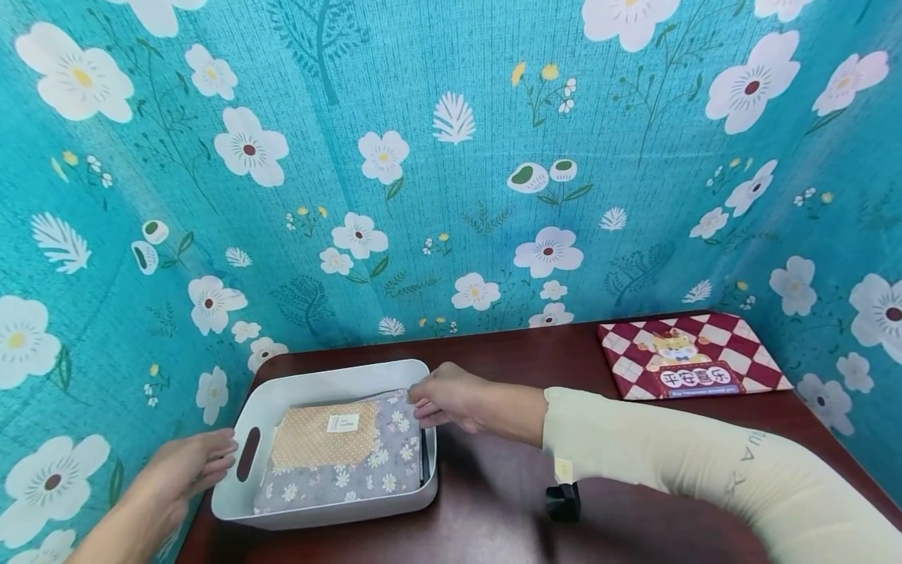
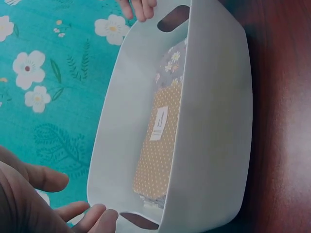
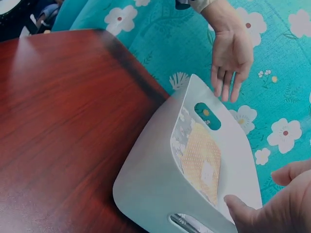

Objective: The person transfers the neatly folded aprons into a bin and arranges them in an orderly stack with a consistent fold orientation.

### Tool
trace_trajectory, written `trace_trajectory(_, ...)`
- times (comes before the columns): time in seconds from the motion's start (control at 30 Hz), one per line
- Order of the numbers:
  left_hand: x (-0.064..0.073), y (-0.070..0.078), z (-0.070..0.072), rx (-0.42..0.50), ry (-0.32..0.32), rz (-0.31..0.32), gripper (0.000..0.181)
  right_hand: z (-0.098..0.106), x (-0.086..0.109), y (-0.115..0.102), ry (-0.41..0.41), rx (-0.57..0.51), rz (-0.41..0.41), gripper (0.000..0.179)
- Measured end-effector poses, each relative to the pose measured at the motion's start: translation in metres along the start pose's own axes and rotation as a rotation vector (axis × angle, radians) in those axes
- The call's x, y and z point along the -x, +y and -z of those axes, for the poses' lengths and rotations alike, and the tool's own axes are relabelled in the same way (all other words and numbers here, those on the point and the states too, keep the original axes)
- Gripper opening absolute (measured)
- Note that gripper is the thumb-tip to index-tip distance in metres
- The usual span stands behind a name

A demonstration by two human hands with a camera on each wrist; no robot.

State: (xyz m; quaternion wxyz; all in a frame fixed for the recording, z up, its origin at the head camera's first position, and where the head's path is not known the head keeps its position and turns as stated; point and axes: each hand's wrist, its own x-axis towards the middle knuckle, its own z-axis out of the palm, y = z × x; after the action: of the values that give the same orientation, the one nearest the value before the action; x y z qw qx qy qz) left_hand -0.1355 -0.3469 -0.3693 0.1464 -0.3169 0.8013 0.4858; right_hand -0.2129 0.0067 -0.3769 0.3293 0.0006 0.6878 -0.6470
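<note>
1. At the lower left of the head view we see the left hand (image 1: 185, 468), fingers straight and relaxed, its tips touching the left end of the white bin (image 1: 331, 377) beside the handle slot (image 1: 247, 453). It grips nothing.
2. The bin sits in the lower middle of the frame, on the left part of the dark red table (image 1: 507, 486), close to the table's left edge.
3. Inside the bin lies a grey cloth with daisies (image 1: 366, 470), and on top of it a folded tan dotted cloth (image 1: 320, 439) with a small white label (image 1: 342, 423).
4. Just right of centre, the right hand (image 1: 451, 395) rests on the bin's far right corner, fingers bent over the rim; we cannot tell whether they pinch the grey cloth there.
5. At the right of the frame, a red-and-white checked packet (image 1: 694, 354) lies on the table's far right corner, well apart from the bin.
</note>
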Motion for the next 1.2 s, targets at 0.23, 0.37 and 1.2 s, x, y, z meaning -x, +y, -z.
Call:
trace_trajectory(0.23,0.006,0.010,-0.008,0.028,-0.058,-0.045,0.053,0.006,-0.003,-0.002,-0.001,-0.045,0.014,0.037)
trace_trajectory(0.37,0.006,0.019,-0.017,0.058,-0.067,-0.044,0.053,0.013,-0.003,-0.005,0.013,-0.053,0.011,0.035)
trace_trajectory(1.2,0.042,0.115,-0.116,0.199,-0.282,-0.241,0.044,0.139,0.033,-0.020,0.118,0.059,-0.037,0.029)
